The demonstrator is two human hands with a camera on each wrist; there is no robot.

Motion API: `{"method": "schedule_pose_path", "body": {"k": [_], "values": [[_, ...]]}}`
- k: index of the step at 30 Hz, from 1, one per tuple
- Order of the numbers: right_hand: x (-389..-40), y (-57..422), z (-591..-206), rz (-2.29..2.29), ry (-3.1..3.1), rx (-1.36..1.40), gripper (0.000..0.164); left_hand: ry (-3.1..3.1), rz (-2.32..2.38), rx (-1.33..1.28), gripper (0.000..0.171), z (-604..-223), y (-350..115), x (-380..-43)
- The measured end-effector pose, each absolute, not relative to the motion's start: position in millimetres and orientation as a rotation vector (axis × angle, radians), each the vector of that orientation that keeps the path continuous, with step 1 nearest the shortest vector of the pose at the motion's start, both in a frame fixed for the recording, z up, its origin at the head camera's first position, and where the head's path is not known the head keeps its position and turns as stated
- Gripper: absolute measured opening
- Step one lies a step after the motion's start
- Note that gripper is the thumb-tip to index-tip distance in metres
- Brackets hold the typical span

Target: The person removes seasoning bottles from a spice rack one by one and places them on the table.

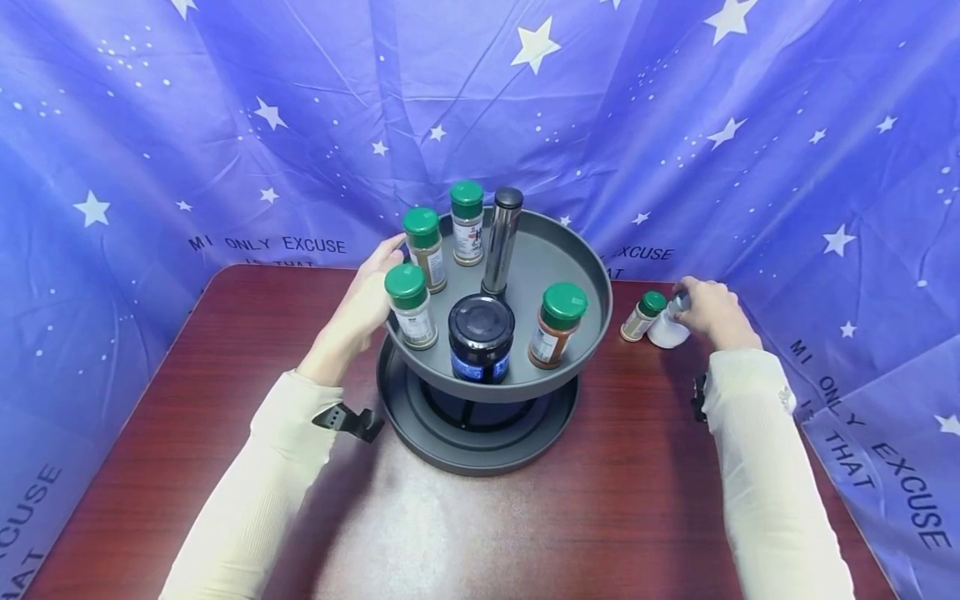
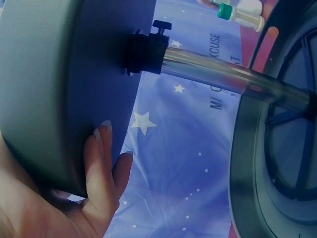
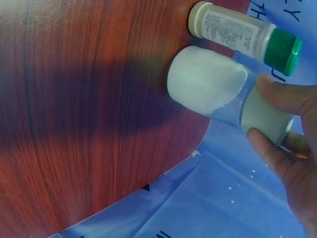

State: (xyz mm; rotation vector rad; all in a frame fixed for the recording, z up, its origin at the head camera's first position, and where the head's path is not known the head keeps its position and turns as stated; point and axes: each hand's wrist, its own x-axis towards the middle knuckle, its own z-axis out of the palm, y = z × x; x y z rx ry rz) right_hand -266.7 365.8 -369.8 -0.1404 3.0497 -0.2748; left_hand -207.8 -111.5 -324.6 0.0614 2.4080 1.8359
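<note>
A grey two-tier turntable rack (image 1: 585,367) stands on the table, its upper tray raised on a metal post (image 2: 213,72). At the tray's left side, my left hand (image 1: 367,296) grips the rim, with fingers (image 2: 96,168) curled beneath the tray's underside. My right hand (image 1: 712,308), off to the right, holds a clear jar of white contents (image 3: 205,82) by its pale lid (image 3: 265,116); thumb and fingers lie on opposite sides of the lid. Beside that jar is a green-capped spice bottle (image 3: 233,32), which the hand does not touch.
On the upper tray are several green-capped spice bottles (image 1: 414,321) and a dark-lidded jar (image 1: 482,333). The post ends in a black cap (image 1: 508,198) above the tray. Blue star-printed cloth (image 1: 315,167) hangs around the reddish wooden table (image 1: 615,517).
</note>
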Motion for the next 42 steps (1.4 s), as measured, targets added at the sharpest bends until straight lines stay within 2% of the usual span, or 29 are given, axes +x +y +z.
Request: {"method": "schedule_pose_path", "body": {"k": [9,23,42], "values": [[-265.2,363.9,-376.5,-0.209,3.122,-0.197,0.047,2.387,1.852,0.054,0.049,-323.9,-112.5,-205.6],[-264.4,360.5,-388.7,-0.163,3.140,-0.190,0.063,2.384,1.856,0.049,0.049,-325.3,-112.1,-205.5],[-262.4,364.2,-385.8,-0.187,3.126,-0.249,0.062,2.389,1.853,0.047,0.049,-324.9,-111.1,-207.3]]}}
